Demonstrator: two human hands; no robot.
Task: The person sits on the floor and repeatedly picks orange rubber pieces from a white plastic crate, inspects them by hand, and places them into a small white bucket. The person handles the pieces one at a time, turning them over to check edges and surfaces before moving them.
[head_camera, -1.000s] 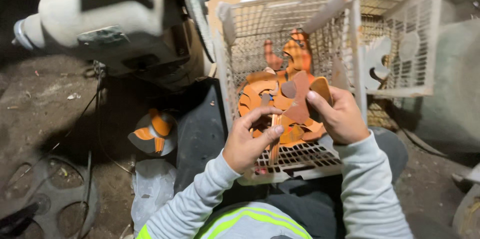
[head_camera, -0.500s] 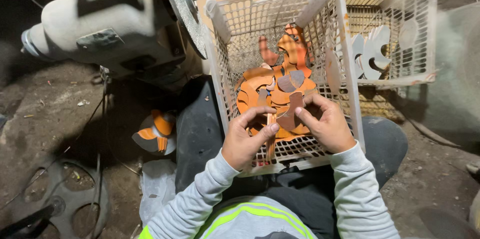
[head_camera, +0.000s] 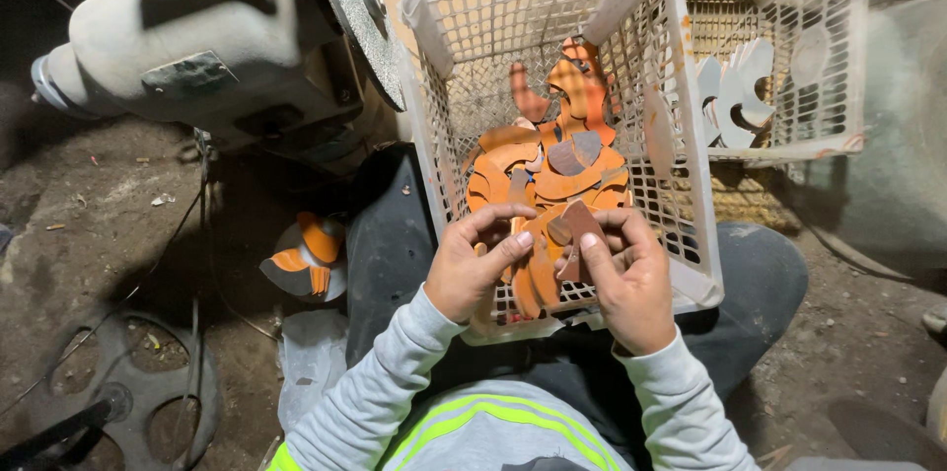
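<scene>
A white plastic basket (head_camera: 434,136) rests on my lap, filled with several flat orange curved pieces (head_camera: 552,175). My left hand (head_camera: 473,269) and my right hand (head_camera: 626,284) meet over the basket's near rim. Both pinch a small stack of the orange and brown pieces (head_camera: 562,239) between thumbs and fingertips. The lower part of that stack is hidden behind my fingers.
A grey bench grinder motor (head_camera: 207,47) with its grinding wheel (head_camera: 355,7) stands at the upper left. A second white basket (head_camera: 789,67) with pale curved pieces sits at the right. Orange pieces (head_camera: 311,254) lie on the dirt floor beside my knee; a dark metal wheel (head_camera: 128,392) lies lower left.
Both hands have drawn down from inside the basket to its near rim, bringing the stack of pieces closer to my body. The view has shifted slightly.
</scene>
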